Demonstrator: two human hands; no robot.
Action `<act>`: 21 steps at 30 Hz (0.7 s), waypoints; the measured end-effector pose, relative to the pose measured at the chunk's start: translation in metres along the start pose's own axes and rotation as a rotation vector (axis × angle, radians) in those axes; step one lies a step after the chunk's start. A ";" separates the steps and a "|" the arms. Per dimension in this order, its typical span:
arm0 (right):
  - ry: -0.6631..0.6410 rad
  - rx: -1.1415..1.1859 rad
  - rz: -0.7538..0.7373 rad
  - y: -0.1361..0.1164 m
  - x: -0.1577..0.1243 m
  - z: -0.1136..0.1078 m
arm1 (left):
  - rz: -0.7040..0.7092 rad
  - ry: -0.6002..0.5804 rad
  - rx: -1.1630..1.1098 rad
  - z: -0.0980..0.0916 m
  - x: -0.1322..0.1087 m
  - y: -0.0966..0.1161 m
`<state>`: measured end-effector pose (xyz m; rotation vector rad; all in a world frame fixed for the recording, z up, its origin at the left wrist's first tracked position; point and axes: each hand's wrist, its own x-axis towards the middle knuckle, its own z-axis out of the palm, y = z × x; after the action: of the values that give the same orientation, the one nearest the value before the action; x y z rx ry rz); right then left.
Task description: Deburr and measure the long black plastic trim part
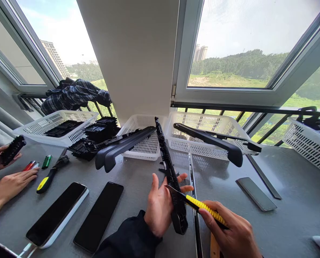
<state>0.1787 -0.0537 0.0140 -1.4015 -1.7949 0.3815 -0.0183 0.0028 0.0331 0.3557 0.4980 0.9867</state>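
Cradling wiper strip in half-curled left hand | right hand clenched around yellow knife | blade touching strip

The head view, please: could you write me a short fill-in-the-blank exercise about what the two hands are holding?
The left hand holds a long ____ plastic strip.
The right hand holds a knife with a ____ handle, blade at that strip.
The mesh baskets behind them are all ____.
Missing words: black; yellow; white.
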 end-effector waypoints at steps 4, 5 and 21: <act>0.003 0.005 -0.027 -0.001 -0.001 0.000 | -0.002 -0.015 -0.020 0.000 0.000 0.001; 0.006 0.008 -0.038 -0.001 -0.001 0.000 | -0.005 -0.027 -0.029 -0.001 -0.001 0.000; 0.073 -0.045 -0.134 -0.002 -0.001 0.000 | -0.029 -0.031 -0.091 0.000 -0.001 0.003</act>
<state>0.1774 -0.0551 0.0146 -1.3004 -1.8348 0.2185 -0.0213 0.0033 0.0347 0.2805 0.4276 0.9712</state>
